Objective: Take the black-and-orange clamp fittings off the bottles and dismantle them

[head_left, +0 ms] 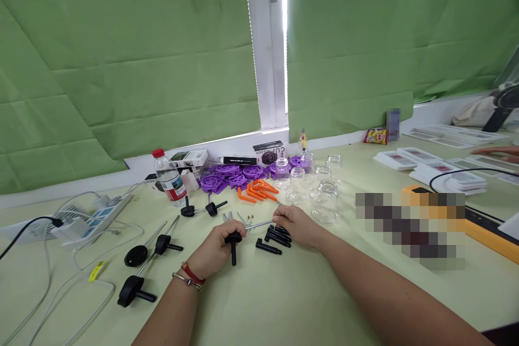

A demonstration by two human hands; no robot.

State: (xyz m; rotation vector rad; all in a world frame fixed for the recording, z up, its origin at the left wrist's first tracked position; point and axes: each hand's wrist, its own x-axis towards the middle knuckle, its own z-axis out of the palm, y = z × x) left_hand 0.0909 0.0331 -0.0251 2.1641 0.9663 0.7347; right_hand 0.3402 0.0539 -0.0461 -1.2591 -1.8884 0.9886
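Note:
My left hand (219, 247) is closed on a round black cap (233, 238) with a black handle pointing toward me. From the cap a thin metal rod (259, 225) runs right to my right hand (294, 224), whose fingers pinch its far end. Several black plastic handles (269, 247) lie beside and below my right hand. Small metal pieces (250, 219) lie just behind the rod. At the left rest similar black caps with rods (132, 290), and another pair (211, 208) lies farther back.
Orange hooked parts (259, 190) and purple discs (237, 179) lie behind my hands. Glass jars (325, 203) stand at back right, a water bottle (170, 181) at back left. Cables and a power strip (101, 221) are left. Another person's hand (500, 152) shows at far right.

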